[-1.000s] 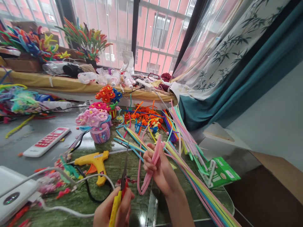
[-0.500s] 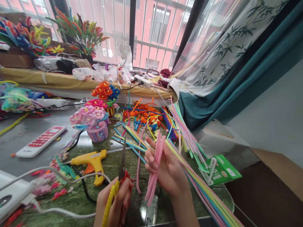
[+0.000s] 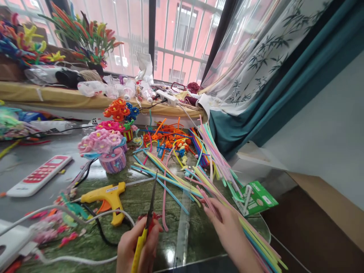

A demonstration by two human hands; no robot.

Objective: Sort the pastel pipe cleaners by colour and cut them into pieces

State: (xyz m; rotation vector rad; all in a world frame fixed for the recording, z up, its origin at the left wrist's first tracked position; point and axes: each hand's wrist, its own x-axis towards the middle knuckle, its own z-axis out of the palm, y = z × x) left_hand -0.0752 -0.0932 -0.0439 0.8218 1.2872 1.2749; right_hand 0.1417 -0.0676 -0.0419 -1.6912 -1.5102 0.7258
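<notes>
My left hand (image 3: 138,244) is closed around scissors (image 3: 152,206) with yellow handles, their dark blades pointing up and looking nearly together. Something red shows by its fingers. To the right, my right hand (image 3: 226,223) is low over the table with its fingers curled about short pink pipe cleaners (image 3: 208,201). Its fingertips are partly hidden. Under and beside it runs a loose bundle of long pastel pipe cleaners (image 3: 258,246). A single pink pipe cleaner (image 3: 164,206) lies between the hands, next to a clear plastic strip (image 3: 182,231).
A yellow glue gun (image 3: 109,199) lies left of the scissors, with white and black cables near it. Behind stand pipe-cleaner flower pots (image 3: 112,161). A remote control (image 3: 40,176) is at left, a green box (image 3: 258,199) at right. Orange pieces (image 3: 170,136) lie farther back.
My right hand has turned over and lowered the pink pipe cleaners from upright to the table, moving right. My left hand still grips the scissors. The view has shifted slightly.
</notes>
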